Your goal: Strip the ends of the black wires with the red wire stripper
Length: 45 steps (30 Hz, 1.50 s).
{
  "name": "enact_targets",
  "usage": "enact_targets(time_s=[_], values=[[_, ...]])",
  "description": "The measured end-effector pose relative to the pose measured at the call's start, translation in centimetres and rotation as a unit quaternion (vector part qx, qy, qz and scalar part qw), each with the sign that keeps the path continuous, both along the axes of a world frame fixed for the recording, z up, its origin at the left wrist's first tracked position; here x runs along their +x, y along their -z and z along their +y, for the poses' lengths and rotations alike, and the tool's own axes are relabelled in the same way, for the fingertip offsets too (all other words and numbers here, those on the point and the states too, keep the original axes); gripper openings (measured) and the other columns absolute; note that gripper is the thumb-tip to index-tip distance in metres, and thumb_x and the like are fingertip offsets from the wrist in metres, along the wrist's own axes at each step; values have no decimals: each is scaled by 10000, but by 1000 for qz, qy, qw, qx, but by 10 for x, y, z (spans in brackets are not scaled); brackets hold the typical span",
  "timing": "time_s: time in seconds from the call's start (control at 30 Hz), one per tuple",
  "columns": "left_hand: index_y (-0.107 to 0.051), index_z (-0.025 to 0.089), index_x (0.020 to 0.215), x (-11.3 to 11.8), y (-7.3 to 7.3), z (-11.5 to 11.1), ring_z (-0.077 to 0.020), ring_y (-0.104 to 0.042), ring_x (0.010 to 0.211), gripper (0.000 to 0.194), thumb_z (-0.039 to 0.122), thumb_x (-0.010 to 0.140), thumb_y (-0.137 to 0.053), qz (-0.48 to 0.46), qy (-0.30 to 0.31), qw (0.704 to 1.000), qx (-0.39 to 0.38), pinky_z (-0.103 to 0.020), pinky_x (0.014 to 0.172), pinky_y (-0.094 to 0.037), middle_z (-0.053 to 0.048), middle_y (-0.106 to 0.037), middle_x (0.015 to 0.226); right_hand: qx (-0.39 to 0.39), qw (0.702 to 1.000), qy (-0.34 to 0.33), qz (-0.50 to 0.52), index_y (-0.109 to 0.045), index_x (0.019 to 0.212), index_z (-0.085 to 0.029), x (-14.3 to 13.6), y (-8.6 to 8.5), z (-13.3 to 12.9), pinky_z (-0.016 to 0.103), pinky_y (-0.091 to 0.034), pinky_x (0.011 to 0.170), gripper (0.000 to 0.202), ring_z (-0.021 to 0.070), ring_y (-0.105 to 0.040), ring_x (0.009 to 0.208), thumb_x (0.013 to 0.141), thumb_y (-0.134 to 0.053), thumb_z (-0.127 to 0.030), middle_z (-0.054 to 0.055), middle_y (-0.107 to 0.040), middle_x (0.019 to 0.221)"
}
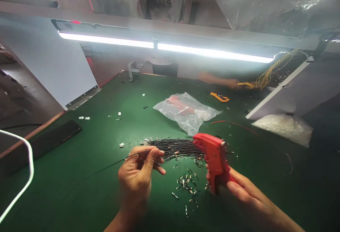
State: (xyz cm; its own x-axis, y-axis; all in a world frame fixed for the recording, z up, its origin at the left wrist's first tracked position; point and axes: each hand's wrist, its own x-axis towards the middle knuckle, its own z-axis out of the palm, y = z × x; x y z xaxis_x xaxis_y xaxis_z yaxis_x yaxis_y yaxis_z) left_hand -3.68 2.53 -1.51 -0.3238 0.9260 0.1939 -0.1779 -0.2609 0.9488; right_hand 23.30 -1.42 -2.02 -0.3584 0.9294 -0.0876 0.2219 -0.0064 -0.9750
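Observation:
Between the thumb and fingers of my left hand (pixel 140 168) is a thin black wire (pixel 113 164), its long end trailing off to the left. My right hand (pixel 244 186) is wrapped round the handle of a red wire stripper (pixel 212 154), pistol-shaped, with its nose pointing left toward the left hand. The wire and the tool's nose are apart. Behind both hands lies a bundle of black wires (pixel 176 147) on the green table. Short black cut-off bits (pixel 187 183) are scattered between the hands.
A clear plastic bag (pixel 186 109) with red contents lies beyond the bundle. Farther right are an orange-yellow tool (pixel 220 97), a red wire (pixel 233 123) and a bag of white pieces (pixel 283 127). A co-worker's hand (pixel 232 83) reaches in opposite. A lamp (pixel 212 50) hangs above.

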Motion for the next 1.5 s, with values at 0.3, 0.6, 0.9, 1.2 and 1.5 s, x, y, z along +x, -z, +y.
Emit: enact_targets(time_s=[0.3,0.6,0.9,1.2,1.5], values=[[-726,199,939,3,-8,-11,-112,-622,724,213,14,860,-657,245,-35,938,244,-257,638,-518,18,-693,842,-211,860,-38,463,-652,1283,-284,-60,32,-14,511,-507,940,645,271,-687,939,657,-810,-277,39,-663,1065],[-690,186,929,25,-15,-3,-118,-533,666,182,22,854,-666,349,-25,886,303,-290,647,-445,29,-657,728,-131,904,-16,407,-667,1238,-209,-48,18,-18,391,-461,814,492,252,-628,862,793,-675,-419,90,-717,948],[-644,183,977,29,-4,-7,-145,-597,665,62,150,925,-643,453,-29,818,352,-330,736,-438,21,-716,695,-161,886,-40,433,-652,1080,-249,-62,50,-14,358,-473,769,550,182,-575,731,704,-757,-636,-7,-592,772],[-665,251,778,34,0,-15,-152,-597,562,155,301,924,-647,430,-182,793,392,-326,685,-406,53,-688,552,-144,918,-81,361,-611,1008,-271,-72,47,-21,383,-545,713,610,225,-605,743,593,-745,-698,33,-578,807],[-649,294,810,28,4,-21,-179,-608,547,160,366,938,-586,456,-173,789,374,-355,691,-360,60,-696,538,-205,916,-86,335,-620,1026,-280,-68,26,-26,394,-554,725,496,243,-658,714,661,-738,-594,33,-610,776]])
